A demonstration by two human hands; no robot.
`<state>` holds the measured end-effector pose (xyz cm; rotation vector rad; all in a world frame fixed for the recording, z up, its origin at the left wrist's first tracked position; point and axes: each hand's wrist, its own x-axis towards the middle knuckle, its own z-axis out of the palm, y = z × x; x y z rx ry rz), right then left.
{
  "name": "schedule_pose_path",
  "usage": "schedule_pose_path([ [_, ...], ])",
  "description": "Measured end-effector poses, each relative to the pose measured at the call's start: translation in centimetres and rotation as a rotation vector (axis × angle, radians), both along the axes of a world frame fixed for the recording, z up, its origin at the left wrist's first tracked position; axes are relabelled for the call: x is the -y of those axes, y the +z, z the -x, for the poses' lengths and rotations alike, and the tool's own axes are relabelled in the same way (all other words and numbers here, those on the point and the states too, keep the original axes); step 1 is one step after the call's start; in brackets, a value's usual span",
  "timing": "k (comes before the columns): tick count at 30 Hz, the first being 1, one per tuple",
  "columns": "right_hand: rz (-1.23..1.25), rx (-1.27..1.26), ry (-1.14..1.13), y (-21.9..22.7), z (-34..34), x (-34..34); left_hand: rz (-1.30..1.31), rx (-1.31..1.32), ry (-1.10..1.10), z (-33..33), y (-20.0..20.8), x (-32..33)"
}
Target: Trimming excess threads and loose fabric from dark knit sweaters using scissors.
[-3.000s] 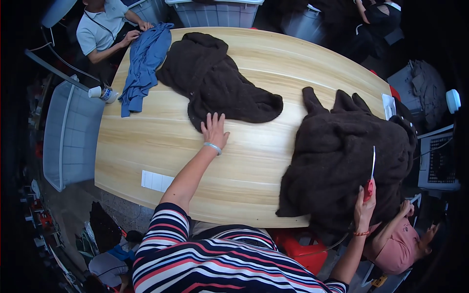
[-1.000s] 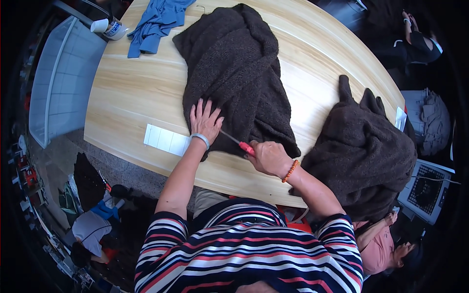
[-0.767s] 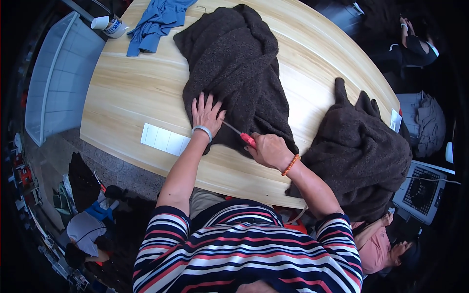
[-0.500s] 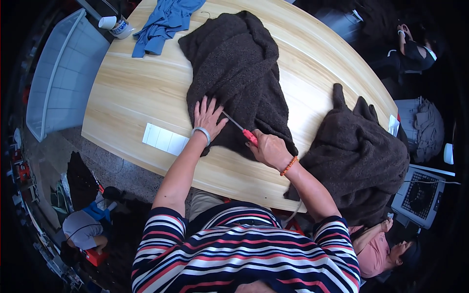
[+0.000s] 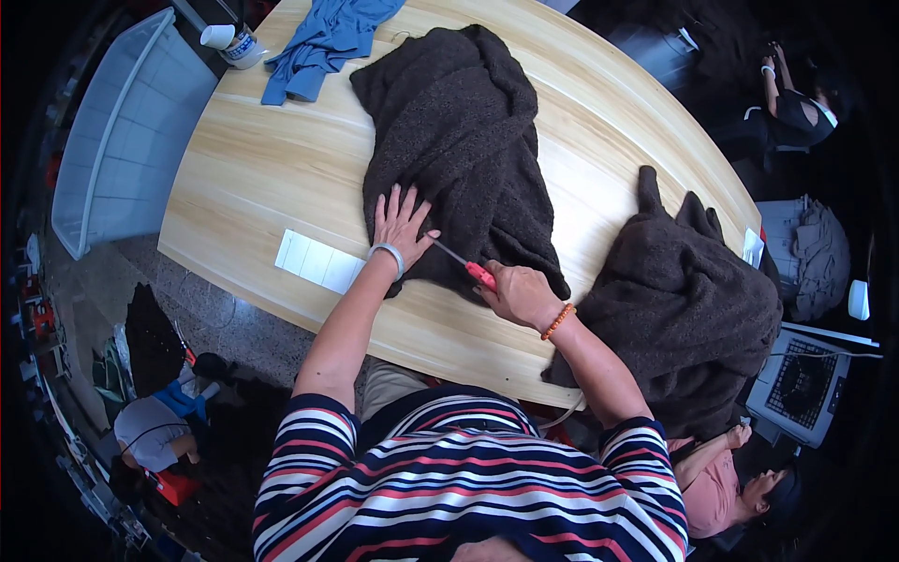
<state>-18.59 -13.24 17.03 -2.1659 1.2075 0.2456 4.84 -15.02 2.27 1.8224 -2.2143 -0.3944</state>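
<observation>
- Pressing on the dark brown garment (image 5: 449, 122), the left hand (image 5: 400, 225) lies palm-down, fingers spread, grasping nothing.
- Right hand (image 5: 520, 295) is closed round the handle of a red-handled tool (image 5: 480, 274); thin metal shaft points at the left thumb. Can't tell if the tip touches cloth.
- Garment lies in folds across the middle of the wooden table (image 5: 262, 169), between the white paper strip (image 5: 318, 262) and a 2nd dark garment (image 5: 688, 290). Blue cloth (image 5: 328, 42) is near its far left corner.
- Handling, judged by look: soft, floppy, thick pile; some weight for cloth, not fragile. Nap should give skin decent grip; smooth table may let it slide.
- Best hold: flat palm pinning the fabric beside the tool tip, about as the left hand does.
- For lifting, 2 hands well apart on bunched folds; 1 pinch would likely leave the rest sagging.
- Thumb sits very near the shaft tip; fingers look safer off that line.
</observation>
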Motion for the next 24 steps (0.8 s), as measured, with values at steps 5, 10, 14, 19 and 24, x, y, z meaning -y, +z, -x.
schedule_pose_path([
  [5, 0.076, -0.006, -0.093, 0.2, 1.0, -0.5, 0.040, -0.139, -0.088, -1.2, 1.4, -4.4],
  [10, 0.084, -0.047, 0.041, 0.4, -0.3, -2.2, 0.013, -0.097, -0.073, -1.9, -0.3, -7.6],
  [14, -0.101, -0.099, 0.155, 1.9, -1.2, -2.7, -0.005, -0.067, -0.045, -1.7, -0.1, -7.0],
  [19, -0.108, -0.095, 0.150, 2.3, -1.1, -2.7, 0.004, -0.070, -0.053, -1.8, 0.0, -7.3],
  [24, 0.009, -0.044, 0.082, 1.5, -0.2, -3.1, 0.013, -0.219, -0.014, -2.1, 0.6, -7.6],
])
